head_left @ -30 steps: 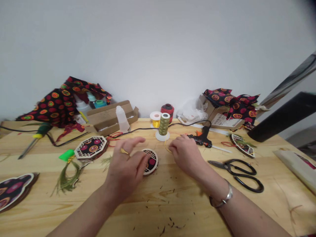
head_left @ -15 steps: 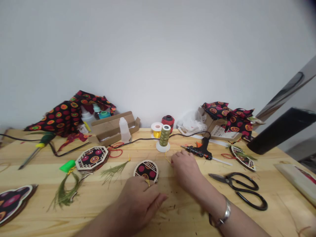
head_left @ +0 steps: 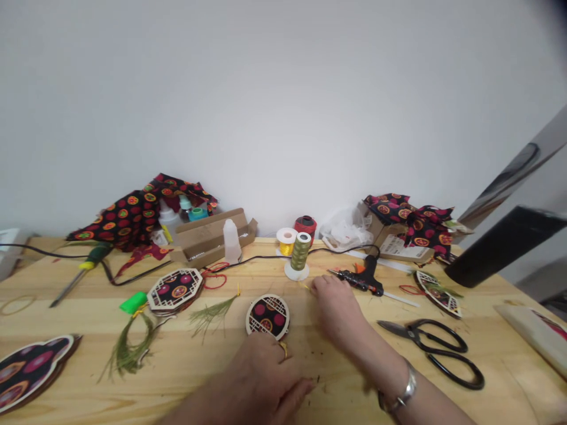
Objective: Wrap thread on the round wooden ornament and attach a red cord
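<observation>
My left hand [head_left: 261, 378] rests low on the wooden table [head_left: 88, 378], fingers together and curled down, just below a round lattice ornament [head_left: 267, 314] with red-dotted black fabric. What its fingers press on is hidden. My right hand [head_left: 337, 307] lies knuckles up beside the olive thread spool [head_left: 300, 255]. Its fingertips pinch a thin yellow thread [head_left: 306, 287] near the spool's base. A silver bracelet [head_left: 401, 394] circles the right wrist.
A black glue gun [head_left: 361, 276] and black scissors [head_left: 436, 348] lie to the right. Green tassels [head_left: 128, 348], an octagonal ornament [head_left: 176, 289], a screwdriver [head_left: 80, 273], bottles, a cardboard box [head_left: 212, 236] and patterned fabric [head_left: 133, 215] crowd the left and back.
My left hand pulled back off the round ornament toward me, uncovering it. The right hand stayed near the spool. The camera tilted up, so everything sits lower in view.
</observation>
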